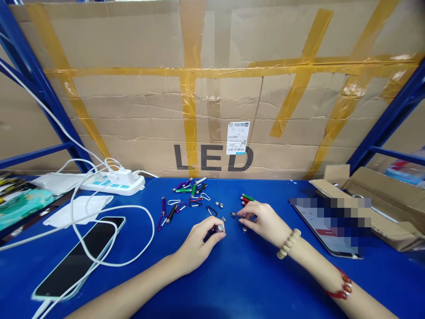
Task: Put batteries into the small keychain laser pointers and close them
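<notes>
My left hand point(198, 241) is closed around a small keychain flashlight point(219, 228), its round silver end facing up toward me; the rest of its body is mostly hidden by the fingers. My right hand point(262, 220) reaches in from the right with thumb and index finger slightly apart. Near its fingertips lies a small silver button cell point(233, 214). Another silver button cell point(245, 229) rests below the thumb. Two more shiny cells point(221, 205) lie farther back. Behind the right hand, green and red flashlights point(246, 197) are partly covered.
Several colored flashlights and carabiner clips point(179, 206) lie back left of the hands. A white power strip point(124, 188), looping cable and a phone point(79, 259) occupy the left. On the right are a tablet-like device point(327, 239) and an open carton point(381, 212). A large cardboard box point(133, 110) stands behind.
</notes>
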Action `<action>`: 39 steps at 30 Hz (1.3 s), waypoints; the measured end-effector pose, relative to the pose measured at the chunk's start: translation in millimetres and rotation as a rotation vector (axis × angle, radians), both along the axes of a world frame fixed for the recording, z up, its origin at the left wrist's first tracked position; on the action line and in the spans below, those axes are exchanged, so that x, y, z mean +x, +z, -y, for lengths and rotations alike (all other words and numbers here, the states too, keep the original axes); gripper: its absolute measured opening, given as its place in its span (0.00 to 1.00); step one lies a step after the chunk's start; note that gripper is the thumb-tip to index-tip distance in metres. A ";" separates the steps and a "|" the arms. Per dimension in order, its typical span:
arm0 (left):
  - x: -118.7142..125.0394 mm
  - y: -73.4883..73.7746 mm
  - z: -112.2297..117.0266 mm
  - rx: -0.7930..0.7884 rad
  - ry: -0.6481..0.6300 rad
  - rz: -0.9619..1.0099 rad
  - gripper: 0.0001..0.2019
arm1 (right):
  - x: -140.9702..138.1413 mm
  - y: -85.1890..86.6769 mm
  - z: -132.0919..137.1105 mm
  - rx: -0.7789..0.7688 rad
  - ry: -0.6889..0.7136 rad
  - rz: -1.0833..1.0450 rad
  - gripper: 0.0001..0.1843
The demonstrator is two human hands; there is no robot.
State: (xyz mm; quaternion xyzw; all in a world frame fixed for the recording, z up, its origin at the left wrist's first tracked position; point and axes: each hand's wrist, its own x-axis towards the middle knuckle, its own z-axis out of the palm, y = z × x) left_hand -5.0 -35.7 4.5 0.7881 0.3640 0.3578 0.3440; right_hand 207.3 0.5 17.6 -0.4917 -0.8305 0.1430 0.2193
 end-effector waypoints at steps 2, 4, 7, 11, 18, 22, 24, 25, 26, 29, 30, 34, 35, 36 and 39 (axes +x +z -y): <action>0.0 -0.2 0.3 -0.019 0.005 0.003 0.07 | 1.2 -0.2 -1.8 -0.054 -0.014 0.038 0.06; -0.1 -1.3 0.3 -0.047 -0.005 0.032 0.07 | 2.1 1.3 -3.1 -0.087 -0.021 0.062 0.06; -0.4 -3.7 -0.3 -0.081 -0.020 0.094 0.06 | 4.0 6.4 -2.8 -0.049 -0.029 0.110 0.08; -0.9 -5.0 -1.4 -0.094 -0.002 0.091 0.06 | 7.5 12.1 1.0 -0.091 -0.018 0.148 0.11; -0.3 -3.7 -0.5 -0.109 -0.022 0.063 0.05 | 9.4 1.2 -0.5 -0.239 -0.017 0.111 0.05; -0.3 -3.6 0.7 -0.101 -0.035 0.008 0.06 | 4.8 0.5 0.1 -0.270 -0.006 0.057 0.07; -0.9 -3.8 1.4 -0.084 -0.041 -0.034 0.06 | 1.0 1.3 2.0 -0.247 0.000 0.035 0.09; -1.3 -3.8 1.7 -0.077 -0.044 -0.052 0.06 | -0.9 1.6 2.9 -0.228 0.002 0.029 0.10; -1.6 -3.9 2.0 -0.070 -0.046 -0.065 0.06 | -2.6 1.7 3.7 -0.210 0.004 0.026 0.11; -1.9 -3.7 2.2 -0.058 -0.050 -0.087 0.06 | -5.8 1.7 4.7 -0.199 0.018 0.020 0.12; -1.8 -3.4 2.2 -0.054 -0.050 -0.092 0.06 | -6.0 1.8 4.6 -0.211 0.023 0.013 0.12; -1.5 -1.8 2.5 -0.042 -0.044 -0.115 0.07 | -5.6 1.7 3.7 -0.293 0.034 -0.032 0.12; -1.4 -1.4 2.6 -0.041 -0.041 -0.119 0.07 | -5.7 1.2 3.6 -0.308 0.041 -0.040 0.12; -1.5 -1.0 2.7 -0.041 -0.039 -0.122 0.07 | -6.1 0.6 3.7 -0.315 0.050 -0.043 0.12; -1.7 -0.5 2.6 -0.042 -0.030 -0.115 0.07 | -7.2 -1.7 4.3 -0.289 0.076 -0.026 0.11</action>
